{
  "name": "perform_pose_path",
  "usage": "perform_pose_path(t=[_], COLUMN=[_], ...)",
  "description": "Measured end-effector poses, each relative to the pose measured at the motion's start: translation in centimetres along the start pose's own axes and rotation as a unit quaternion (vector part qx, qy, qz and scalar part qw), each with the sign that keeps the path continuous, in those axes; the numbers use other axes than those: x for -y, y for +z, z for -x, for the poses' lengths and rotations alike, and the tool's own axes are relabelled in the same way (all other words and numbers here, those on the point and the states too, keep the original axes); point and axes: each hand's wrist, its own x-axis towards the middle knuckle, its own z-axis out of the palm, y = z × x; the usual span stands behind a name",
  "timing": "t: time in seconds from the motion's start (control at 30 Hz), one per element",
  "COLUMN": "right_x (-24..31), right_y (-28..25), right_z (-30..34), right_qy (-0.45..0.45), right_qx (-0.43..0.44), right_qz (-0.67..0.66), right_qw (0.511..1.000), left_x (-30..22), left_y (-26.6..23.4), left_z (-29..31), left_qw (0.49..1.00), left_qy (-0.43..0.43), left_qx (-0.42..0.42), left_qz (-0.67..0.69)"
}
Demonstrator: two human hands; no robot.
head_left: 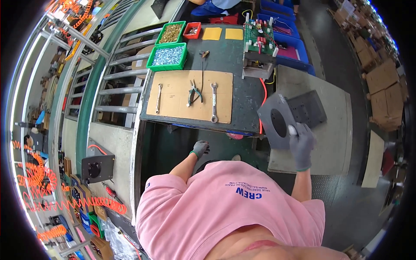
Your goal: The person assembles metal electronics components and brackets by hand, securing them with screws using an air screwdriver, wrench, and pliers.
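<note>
My right hand (302, 145), in a grey glove, grips the near edge of a dark metal bracket (267, 117) over the grey board at the right. One plate of the bracket has a large round hole; another has several small holes. My left hand (200, 148), also gloved, hangs in front of the bench edge with its fingers loosely out and nothing in them. On the bench, a cardboard sheet (173, 102) bears a small wrench (159, 99), green-handled pliers (194, 93) and a larger wrench (214, 102).
Green bins hold brass-coloured parts (170, 33) and silvery parts (167, 56). Beside them stand a red bin (192, 31), yellow pads (212, 34) and a circuit board assembly (259, 39). Another dark bracket (97, 167) sits on the left line near coiled orange hoses (82, 203). Blue bins (290, 47) lie beyond.
</note>
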Motion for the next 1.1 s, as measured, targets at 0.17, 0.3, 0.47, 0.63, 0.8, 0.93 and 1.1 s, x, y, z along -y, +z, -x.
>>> perform_pose_path(t=[0.17,0.3,0.47,0.63,0.8,0.93,1.1], right_x=[-5.0,-6.7,-5.8,0.5,7.8,16.6,28.5], right_y=[-5.8,-13.3,-11.9,-10.4,-1.6,5.9,16.4], right_z=[0.9,3.9,4.3,1.8,-0.5,0.5,3.3], right_qy=[-0.015,0.107,0.201,0.095,0.013,-0.055,-0.242], right_qx=[0.008,0.149,0.389,0.137,0.241,0.346,0.428], right_qz=[-0.055,0.068,-0.108,-0.008,-0.095,-0.167,-0.146], right_qw=[0.998,0.981,0.893,0.986,0.966,0.922,0.859], left_x=[3.2,0.8,2.2,4.4,8.0,10.1,15.3], left_y=[-1.6,-0.4,-2.2,-3.6,-8.4,-14.3,-25.3], left_z=[-2.3,-1.7,-0.3,0.7,3.6,7.1,14.2], left_qw=[0.99,0.995,0.998,0.997,0.988,0.968,0.917], left_qy=[0.056,0.047,0.031,-0.003,0.006,0.004,0.109], left_qx=[0.043,-0.003,-0.058,-0.069,-0.068,-0.105,-0.265], left_qz=[-0.119,-0.085,-0.01,0.02,0.14,0.228,0.279])
